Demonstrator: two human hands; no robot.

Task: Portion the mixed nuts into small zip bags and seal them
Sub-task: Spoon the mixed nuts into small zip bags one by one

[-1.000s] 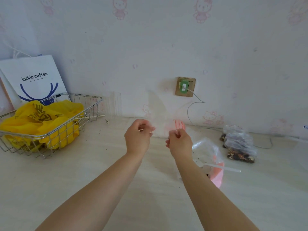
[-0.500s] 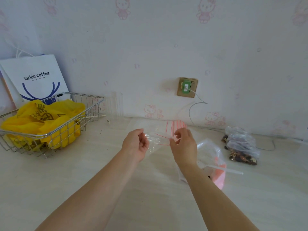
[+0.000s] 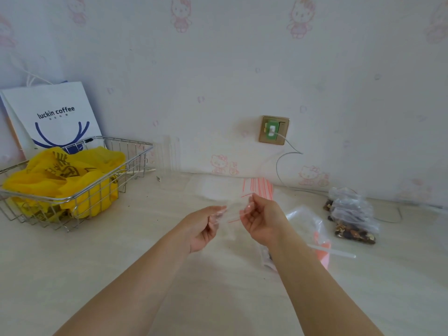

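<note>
While our left hand (image 3: 202,226) and right hand (image 3: 260,220) hover side by side above the pale table (image 3: 72,275), we pinch a small clear zip bag (image 3: 231,210) between them, each hand's fingertips curled onto one side of its mouth, so both hands are grasping the bag. It hangs just over the tabletop with its thin red seal line running between our fingers, and it looks empty. Behind it, near the wall, lies a flat stack of spare zip bags (image 3: 242,186) with red strips fanned at its right end. To our right, partly hidden by our forearm, a larger clear bag (image 3: 306,223) rests on the table with something pink inside, and a white straw-like stick (image 3: 339,252) lies across it. Farther right, near the wall, a pile of small bags of mixed nuts (image 3: 352,220) sits on the table. At the far left stands a wire basket (image 3: 135,151) holding a yellow plastic bag (image 3: 60,175), with a white coffee-shop paper bag (image 3: 53,112) leaning behind it. A wall socket (image 3: 274,129) carries a green plug whose cable trails down.
</note>
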